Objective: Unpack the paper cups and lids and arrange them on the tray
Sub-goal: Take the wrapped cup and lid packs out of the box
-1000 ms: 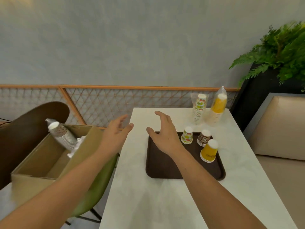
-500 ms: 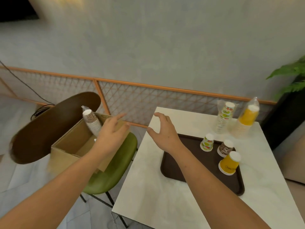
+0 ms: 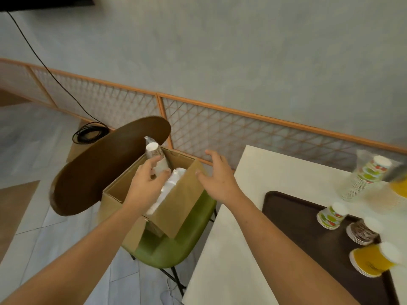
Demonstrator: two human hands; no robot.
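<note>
Nearest you, the brown tray (image 3: 286, 208) on the white surface (image 3: 231, 249) carries three short upturned stacks: yellow cups (image 3: 372, 260), brown-patterned cups (image 3: 361, 232) and green-patterned cups (image 3: 330, 216). To its left, an open cardboard box (image 3: 174, 212) sits on a green chair (image 3: 176, 247). Your left hand (image 3: 145, 183) curls round a wrapped cup sleeve (image 3: 157, 159) tilted in the box, beside a white bundle (image 3: 171, 186). Your right hand (image 3: 218, 179) hovers over the box flap, fingers spread, holding nothing. Farther back stand a patterned sleeve (image 3: 363, 177) and a yellow sleeve (image 3: 399, 190).
</note>
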